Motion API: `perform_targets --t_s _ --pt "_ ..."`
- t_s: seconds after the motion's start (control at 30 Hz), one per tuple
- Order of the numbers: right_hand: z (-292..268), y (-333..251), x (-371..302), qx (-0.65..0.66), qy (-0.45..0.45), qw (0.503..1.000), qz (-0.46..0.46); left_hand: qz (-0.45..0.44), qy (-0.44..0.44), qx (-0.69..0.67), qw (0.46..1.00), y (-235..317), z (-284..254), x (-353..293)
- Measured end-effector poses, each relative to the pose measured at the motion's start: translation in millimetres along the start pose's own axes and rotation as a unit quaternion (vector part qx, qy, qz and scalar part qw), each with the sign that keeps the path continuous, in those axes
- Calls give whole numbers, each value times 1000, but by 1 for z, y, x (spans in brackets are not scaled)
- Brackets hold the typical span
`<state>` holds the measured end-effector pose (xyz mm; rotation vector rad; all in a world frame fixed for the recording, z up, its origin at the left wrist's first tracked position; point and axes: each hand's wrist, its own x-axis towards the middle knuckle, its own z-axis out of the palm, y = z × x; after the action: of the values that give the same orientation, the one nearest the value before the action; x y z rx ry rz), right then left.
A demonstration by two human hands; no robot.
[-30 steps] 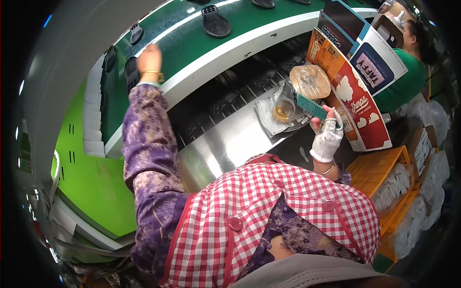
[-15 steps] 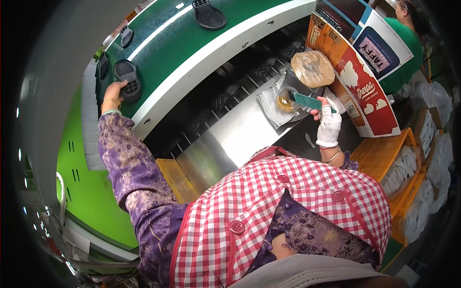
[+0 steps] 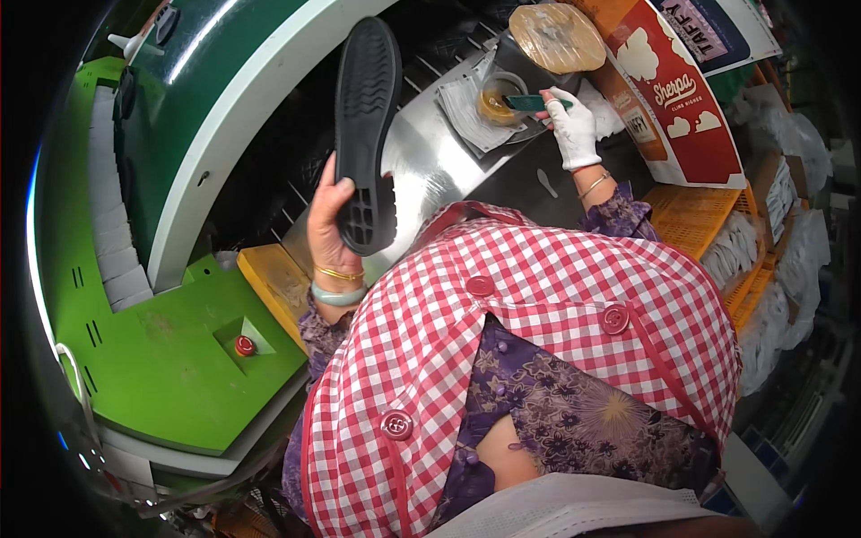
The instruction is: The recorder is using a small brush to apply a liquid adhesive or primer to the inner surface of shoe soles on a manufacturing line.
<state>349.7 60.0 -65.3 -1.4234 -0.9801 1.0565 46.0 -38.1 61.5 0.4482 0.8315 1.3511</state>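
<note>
My left hand (image 3: 330, 220) grips a black shoe sole (image 3: 369, 90) near one end, thumb over the hollow cells. The sole stands nearly upright over the metal tray, its ridged, patterned face turned to me. My right hand (image 3: 572, 130), in a white glove with bare fingertips, is closed on the handle of a flat green brush (image 3: 527, 102). The far end of the brush reaches into a round container of amber liquid (image 3: 496, 100); its tip is hidden there. White sheets (image 3: 468, 117) lie under and beside the container.
A green conveyor belt (image 3: 193, 67) with a white rim carries another sole (image 3: 165, 24). A plastic-wrapped tan disc (image 3: 558, 38) stands behind the container. Printed cardboard (image 3: 677, 108) rises on the right, above orange crates (image 3: 691, 213). A red button (image 3: 244, 345) sits on the green panel.
My left hand has taken the sole off the belt and brought it right, toward me, turning it upright. The brush in my right hand has dipped further into the container. My view has shifted.
</note>
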Motion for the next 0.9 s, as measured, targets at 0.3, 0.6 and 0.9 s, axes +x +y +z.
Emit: perform_targets --t_s 0.3,0.6,0.9 --pt "16 54 31 -198 22 968 -153 -84 -115 -21 990 -48 -43 7" --pt "16 46 31 -64 -6 998 -1 -131 -74 -130 980 -80 -69 26" --pt "18 37 25 -11 -30 999 19 -115 -75 -95 986 -85 -66 28"
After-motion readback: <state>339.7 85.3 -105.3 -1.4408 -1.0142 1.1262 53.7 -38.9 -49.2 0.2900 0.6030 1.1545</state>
